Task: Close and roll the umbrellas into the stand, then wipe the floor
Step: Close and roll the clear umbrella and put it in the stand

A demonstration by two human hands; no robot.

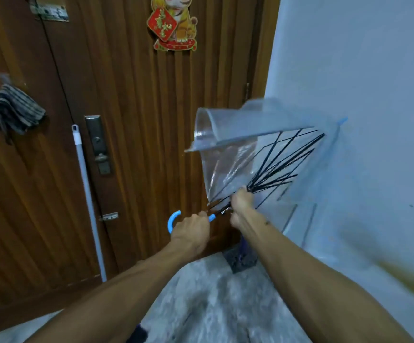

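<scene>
Clear plastic umbrella (228,149) hangs half-collapsed before the door (131,120), above the stand (242,258). Left hand (191,232) grips its blue crook; right hand (242,204) clutches the rib runner. Light, floppy, probably slippery; ribs bend easily.

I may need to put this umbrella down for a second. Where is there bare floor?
Bare floor lies between the two forearms, running from the door toward the camera. It is crowded at the corner: the dark stand sits there, and the mop pole leans on the door to the left.
</scene>
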